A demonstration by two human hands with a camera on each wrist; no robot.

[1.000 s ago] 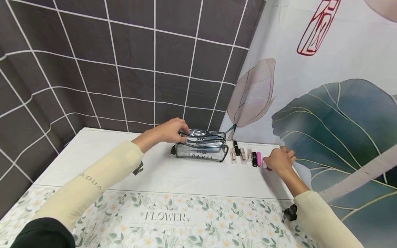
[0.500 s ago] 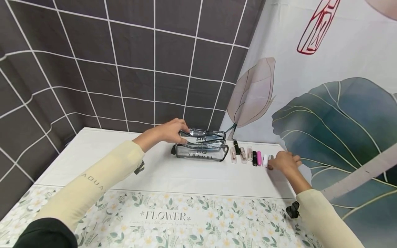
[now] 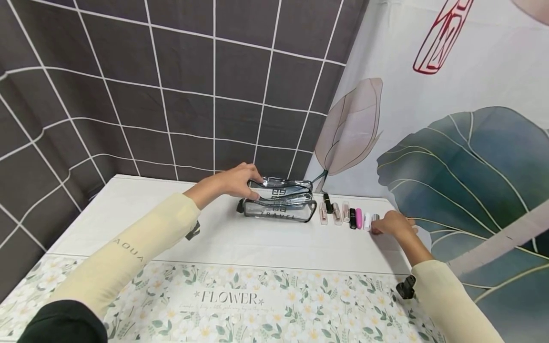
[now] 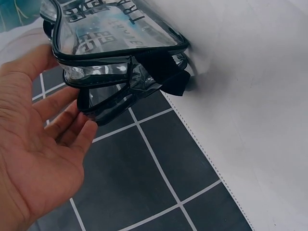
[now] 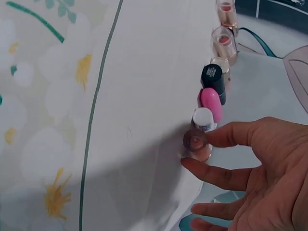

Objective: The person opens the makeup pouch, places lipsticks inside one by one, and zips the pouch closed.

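My left hand (image 3: 240, 181) grips a clear travel pouch (image 3: 280, 212) with black piping by its left end. In the left wrist view, the thumb lies on one side of the pouch (image 4: 108, 38) and the curved fingers on the other. At the right end of a row of lipsticks, my right hand (image 3: 395, 223) pinches a brownish, clear-topped lipstick (image 5: 196, 142) between thumb and index finger, its other fingers apart. Next to it lie a white tube (image 3: 367, 221), a pink tube (image 3: 359, 218) and a black tube (image 3: 352, 218).
Further left in the row are several clear-capped lipsticks (image 3: 336, 214) and another black tube (image 3: 328, 203). They lie between the pouch and my right hand on the white table (image 3: 206, 238). A floral mat (image 3: 231, 319) covers the front; a dark tiled-pattern cloth (image 3: 184, 114) hangs behind.
My right hand has shifted slightly right, so the white tube and the last lipstick now show beside its fingertips. The left hand and pouch have stayed in place.
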